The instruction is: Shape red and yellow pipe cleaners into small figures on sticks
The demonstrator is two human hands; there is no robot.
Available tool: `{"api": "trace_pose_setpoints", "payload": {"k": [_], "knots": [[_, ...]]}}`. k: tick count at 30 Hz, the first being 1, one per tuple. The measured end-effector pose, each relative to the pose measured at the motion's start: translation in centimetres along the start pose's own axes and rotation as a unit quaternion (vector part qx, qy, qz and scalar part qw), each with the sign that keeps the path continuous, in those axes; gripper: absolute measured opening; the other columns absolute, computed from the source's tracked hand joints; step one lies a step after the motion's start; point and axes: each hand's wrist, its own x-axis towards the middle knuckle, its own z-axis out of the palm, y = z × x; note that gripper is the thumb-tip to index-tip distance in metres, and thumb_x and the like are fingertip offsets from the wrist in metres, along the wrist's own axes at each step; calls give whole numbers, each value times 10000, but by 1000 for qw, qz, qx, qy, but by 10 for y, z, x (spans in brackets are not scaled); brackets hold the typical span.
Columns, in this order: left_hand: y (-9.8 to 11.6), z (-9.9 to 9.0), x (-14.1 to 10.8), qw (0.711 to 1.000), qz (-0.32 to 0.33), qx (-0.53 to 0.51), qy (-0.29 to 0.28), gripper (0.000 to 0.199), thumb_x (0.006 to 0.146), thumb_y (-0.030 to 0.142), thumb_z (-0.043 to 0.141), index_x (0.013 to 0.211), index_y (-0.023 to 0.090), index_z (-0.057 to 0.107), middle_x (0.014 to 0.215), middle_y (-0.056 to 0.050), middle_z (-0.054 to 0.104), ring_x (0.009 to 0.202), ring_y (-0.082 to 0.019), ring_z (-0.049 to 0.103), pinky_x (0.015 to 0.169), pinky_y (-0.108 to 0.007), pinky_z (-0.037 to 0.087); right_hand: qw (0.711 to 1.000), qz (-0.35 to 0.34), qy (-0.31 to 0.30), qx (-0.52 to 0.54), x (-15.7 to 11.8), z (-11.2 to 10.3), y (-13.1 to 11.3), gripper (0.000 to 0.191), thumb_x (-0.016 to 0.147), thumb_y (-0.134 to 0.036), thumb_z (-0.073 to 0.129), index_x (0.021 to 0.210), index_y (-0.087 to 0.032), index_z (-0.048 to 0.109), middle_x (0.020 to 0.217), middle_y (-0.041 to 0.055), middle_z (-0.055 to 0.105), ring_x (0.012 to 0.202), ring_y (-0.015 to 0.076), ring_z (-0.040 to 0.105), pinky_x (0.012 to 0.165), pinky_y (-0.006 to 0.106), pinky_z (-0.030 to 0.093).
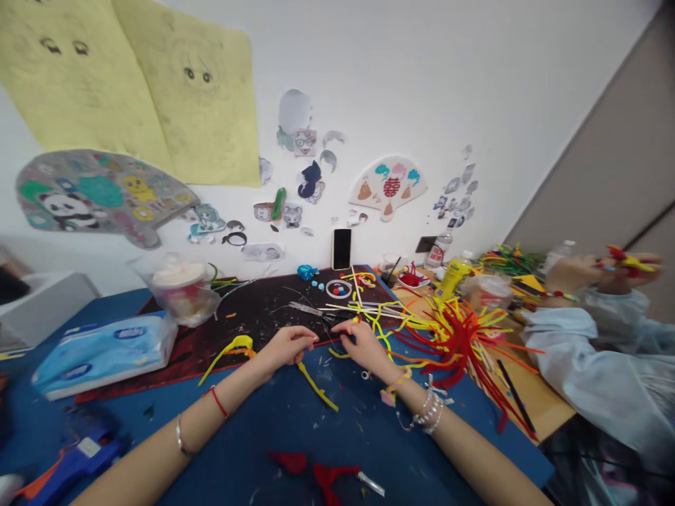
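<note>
My left hand (289, 348) is closed in a pinch over the blue table, with a yellow-green fuzzy stem (319, 392) hanging down from its fingers. To the right, my right hand (363, 347) has its fingers bent and pressed together; a small dark and red bit shows at its fingertips, too small to name. Scissors (306, 309) lie just beyond both hands. A curled yellow and orange stem piece (237, 346) rests left of my left hand. Nearer me are red fuzzy pieces (330, 476) on the blue table (247, 429).
A tissue pack (108, 351), a bagged cup (182, 288) and a blue glue gun (84, 450) stand at left. At right lies a pile of red and yellow stems (458, 337), with another person's hands (622, 270) beyond. A phone (342, 249) leans on the wall.
</note>
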Motion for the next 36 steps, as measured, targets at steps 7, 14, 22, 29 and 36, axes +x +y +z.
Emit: {"api": "trace_pose_setpoints", "payload": {"k": [7, 14, 22, 29, 36], "knots": [[-7, -17, 3, 999, -9, -35, 6, 277, 706, 337, 542, 862, 117, 604, 701, -14, 568, 442, -45, 403, 388, -170, 242, 999, 21, 29, 29, 33, -14, 16, 229, 813, -136, 392, 836, -167, 617, 869, 57, 674, 831, 177, 616, 757, 324, 468], [-14, -20, 3, 998, -19, -57, -8, 237, 719, 330, 535, 811, 122, 600, 664, -3, 577, 388, -37, 396, 388, -178, 266, 997, -8, -78, 7, 34, -17, 34, 335, 673, -44, 451, 901, -180, 653, 939, 71, 657, 905, 214, 590, 842, 384, 443], [-20, -16, 8, 995, -24, -100, 11, 203, 732, 304, 545, 815, 128, 603, 640, 9, 555, 464, -60, 418, 467, -193, 332, 991, 1, -120, -56, 18, -13, 44, 218, 803, -195, 482, 923, -215, 663, 952, 85, 651, 909, 226, 593, 811, 404, 472], [-22, -3, 0, 996, 14, -89, 19, 253, 714, 323, 604, 886, 138, 597, 757, -22, 582, 624, -103, 501, 555, -198, 376, 932, 226, -128, 251, 9, 1, -8, 221, 768, -371, 599, 897, -195, 634, 708, 47, 662, 579, 163, 608, 499, 281, 489], [-24, -3, -3, 997, -2, -81, -4, 237, 715, 352, 608, 777, 123, 608, 700, -20, 592, 590, -95, 492, 542, -194, 369, 838, 283, -109, 453, -9, 18, -43, 212, 707, -319, 681, 864, -200, 602, 692, 21, 675, 630, 149, 643, 634, 288, 525]]}}
